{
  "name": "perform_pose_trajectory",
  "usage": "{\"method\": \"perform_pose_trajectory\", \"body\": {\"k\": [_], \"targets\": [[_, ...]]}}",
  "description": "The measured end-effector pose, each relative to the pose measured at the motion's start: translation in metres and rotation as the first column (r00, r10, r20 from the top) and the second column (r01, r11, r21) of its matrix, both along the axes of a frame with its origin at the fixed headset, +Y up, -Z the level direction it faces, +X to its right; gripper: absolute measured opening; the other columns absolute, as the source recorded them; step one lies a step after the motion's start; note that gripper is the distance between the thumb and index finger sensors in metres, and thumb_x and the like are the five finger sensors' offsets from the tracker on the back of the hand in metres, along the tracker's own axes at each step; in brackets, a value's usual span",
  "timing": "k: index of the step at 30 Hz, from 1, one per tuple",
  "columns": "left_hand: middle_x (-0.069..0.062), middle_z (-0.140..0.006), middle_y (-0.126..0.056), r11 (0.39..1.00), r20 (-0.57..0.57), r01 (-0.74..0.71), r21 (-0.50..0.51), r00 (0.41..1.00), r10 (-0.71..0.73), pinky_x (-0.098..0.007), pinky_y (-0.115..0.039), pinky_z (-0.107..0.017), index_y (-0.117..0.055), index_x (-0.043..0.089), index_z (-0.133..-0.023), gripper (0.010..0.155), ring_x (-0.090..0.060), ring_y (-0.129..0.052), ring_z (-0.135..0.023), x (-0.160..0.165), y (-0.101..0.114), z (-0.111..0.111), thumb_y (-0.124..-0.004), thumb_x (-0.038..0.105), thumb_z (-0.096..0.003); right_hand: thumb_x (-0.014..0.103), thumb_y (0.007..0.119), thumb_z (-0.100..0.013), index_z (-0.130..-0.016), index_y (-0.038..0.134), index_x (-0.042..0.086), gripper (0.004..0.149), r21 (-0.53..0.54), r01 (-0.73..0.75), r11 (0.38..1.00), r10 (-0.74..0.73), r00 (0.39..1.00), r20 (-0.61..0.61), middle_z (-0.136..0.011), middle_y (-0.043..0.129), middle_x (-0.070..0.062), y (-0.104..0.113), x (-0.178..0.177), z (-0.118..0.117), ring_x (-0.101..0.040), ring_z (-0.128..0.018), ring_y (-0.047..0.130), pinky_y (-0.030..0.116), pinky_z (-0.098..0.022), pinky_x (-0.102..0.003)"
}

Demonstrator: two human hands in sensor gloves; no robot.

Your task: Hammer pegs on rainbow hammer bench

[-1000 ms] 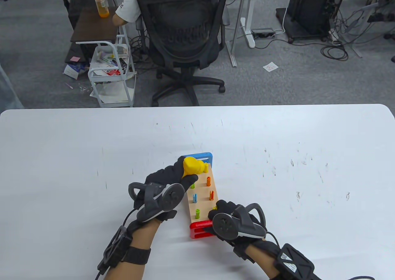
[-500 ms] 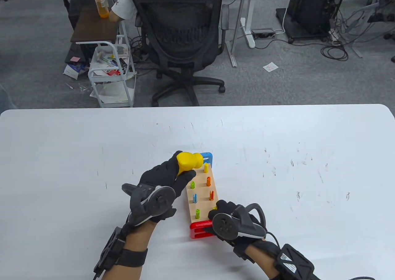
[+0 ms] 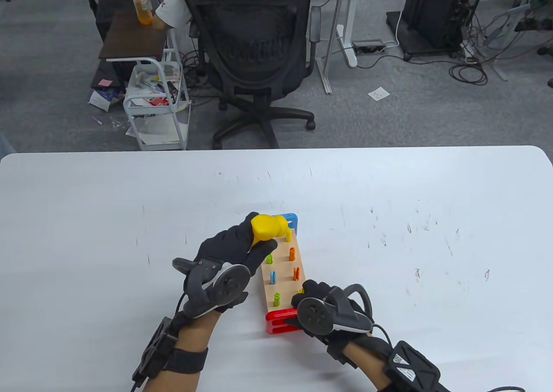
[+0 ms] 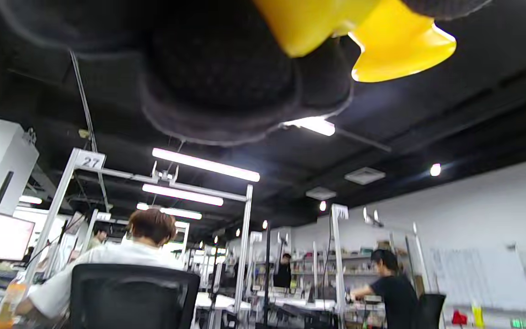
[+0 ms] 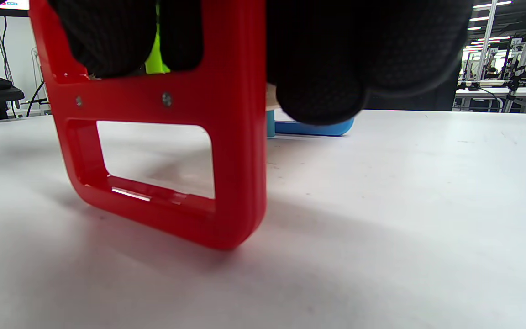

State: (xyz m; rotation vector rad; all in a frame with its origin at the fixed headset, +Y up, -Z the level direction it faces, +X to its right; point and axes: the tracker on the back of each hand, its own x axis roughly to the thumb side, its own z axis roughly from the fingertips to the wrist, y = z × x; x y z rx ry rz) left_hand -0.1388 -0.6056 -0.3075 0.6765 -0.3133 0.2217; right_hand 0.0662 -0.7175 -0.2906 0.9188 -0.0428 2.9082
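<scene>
Spanning the lower half of the table view, the white table (image 3: 389, 184) carried the rainbow hammer bench (image 3: 283, 275), a pale wooden deck between a blue end frame (image 3: 290, 219) at the far end and a red end frame (image 3: 281, 321) at the near end, standing near the table's near edge. The left hand (image 3: 233, 247) had its fingers curled round the yellow toy hammer (image 3: 268, 227), whose head hung over the far end of the deck, just above or touching the yellow peg (image 3: 288, 235); contact could not be told. The right hand (image 3: 322, 303) clamped the bench's near right corner, fingers wrapped over the red frame, as the right wrist view confirmed. Orange pegs (image 3: 292, 254), a blue peg (image 3: 272, 277) and green pegs (image 3: 269, 259) stood proud of the deck, so most of the work seemed undone. A glancing blow seemed the main risk: the hammer head sat slightly left of the yellow peg, so an off-centre strike could skid off or jam the peg. A hard hit at the unheld far end could also make the bench jump or twist. Compared with half a second earlier, the hammer had dropped slightly and shifted toward that peg, while the right hand and bench had not moved.
</scene>
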Motion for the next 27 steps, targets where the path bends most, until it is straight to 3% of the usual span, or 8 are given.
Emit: {"method": "perform_pose_trajectory", "body": {"k": [4, 6, 7, 8, 18, 23, 25, 27], "targets": [[0.004, -0.059, -0.105, 0.972, -0.024, 0.139, -0.192, 0.989, -0.146, -0.029, -0.092, -0.019, -0.075, 0.027, -0.101, 0.071, -0.017, -0.109, -0.028, 0.003, -0.053, -0.028, -0.058, 0.071, -0.0476, 0.050, 0.074, -0.055, -0.069, 0.083, 0.017, 0.037, 0.002, -0.001, 1.000, 0.001, 1.000, 0.004, -0.078, 0.082, -0.019, 0.000, 0.000, 0.000, -0.036, -0.058, 0.094, 0.080, -0.050, -0.056], [0.007, -0.058, -0.105, 0.719, -0.013, 0.383, -0.580, 0.878, -0.478, -0.028, -0.093, -0.019, -0.074, 0.027, -0.099, 0.071, -0.014, -0.110, -0.027, 0.011, -0.107, -0.054, -0.055, 0.072, -0.0465, 0.050, 0.074, -0.055, -0.069, 0.083, 0.017, 0.037, 0.004, -0.002, 1.000, 0.002, 1.000, 0.004, -0.078, 0.082, -0.019, 0.000, 0.000, 0.000, -0.036, -0.058, 0.094, 0.080, -0.050, -0.056], [0.016, -0.060, -0.103, 0.788, -0.153, 0.311, -0.531, 0.880, -0.450, -0.020, -0.096, -0.021, -0.070, 0.033, -0.099, 0.071, -0.004, -0.111, -0.030, -0.003, -0.097, -0.040, -0.048, 0.076, -0.0467, 0.050, 0.074, -0.055, -0.069, 0.083, 0.017, 0.037, 0.003, -0.001, 1.000, 0.001, 1.000, 0.006, -0.078, 0.082, -0.019, 0.000, 0.000, 0.000, -0.036, -0.058, 0.094, 0.080, -0.050, -0.056], [0.002, -0.053, -0.108, 0.914, -0.034, 0.161, -0.372, 0.982, -0.187, -0.031, -0.092, -0.015, -0.083, 0.024, -0.095, 0.071, -0.018, -0.109, -0.023, -0.003, -0.087, -0.049, -0.063, 0.070, -0.0454, 0.050, 0.074, -0.055, -0.069, 0.083, 0.017, 0.037, 0.002, -0.001, 1.000, 0.001, 1.000, 0.004, -0.078, 0.082, -0.019, 0.000, 0.000, 0.000, -0.036, -0.058, 0.094, 0.080, -0.050, -0.056], [0.004, -0.058, -0.105, 0.986, 0.045, -0.163, 0.019, 0.986, 0.162, -0.029, -0.093, -0.020, -0.076, 0.027, -0.099, 0.071, -0.016, -0.109, -0.029, -0.027, 0.023, 0.004, -0.058, 0.072, -0.0478, 0.050, 0.074, -0.055, -0.069, 0.083, 0.017, 0.037, 0.001, 0.001, 1.000, -0.001, 1.000, 0.002, -0.078, 0.082, -0.019, 0.000, 0.000, 0.000, -0.036, -0.058, 0.094, 0.080, -0.050, -0.057], [0.003, -0.054, -0.106, 0.993, 0.020, -0.078, -0.092, 0.997, 0.080, -0.029, -0.092, -0.017, -0.081, 0.025, -0.096, 0.074, -0.016, -0.109, -0.025, -0.019, -0.014, -0.015, -0.050, 0.072, -0.0480, 0.050, 0.074, -0.055, -0.069, 0.083, 0.017, 0.037, 0.002, 0.000, 1.000, 0.000, 1.000, 0.003, -0.078, 0.082, -0.019, 0.000, 0.000, 0.000, -0.036, -0.058, 0.094, 0.080, -0.050, -0.057], [0.002, -0.053, -0.107, 0.902, -0.051, 0.098, -0.421, 0.990, -0.132, -0.030, -0.091, -0.016, -0.083, 0.025, -0.095, 0.075, -0.018, -0.108, -0.024, -0.005, -0.066, -0.043, -0.049, 0.071, -0.0476, 0.050, 0.074, -0.055, -0.069, 0.083, 0.017, 0.037, 0.004, 0.000, 1.000, 0.000, 1.000, 0.004, -0.078, 0.082, -0.019, 0.000, 0.000, 0.000, -0.036, -0.058, 0.094, 0.080, -0.050, -0.056], [0.012, -0.053, -0.106, 0.790, -0.071, 0.266, -0.553, 0.929, -0.363, -0.022, -0.095, -0.017, -0.078, 0.033, -0.094, 0.076, -0.007, -0.110, -0.025, -0.002, -0.098, -0.054, -0.038, 0.074, -0.0449, 0.050, 0.074, -0.055, -0.069, 0.083, 0.017, 0.037, 0.005, 0.000, 1.000, 0.000, 1.000, 0.005, -0.078, 0.082, -0.019, -0.001, 0.000, 0.001, -0.036, -0.058, 0.094, 0.080, -0.050, -0.056]]}}
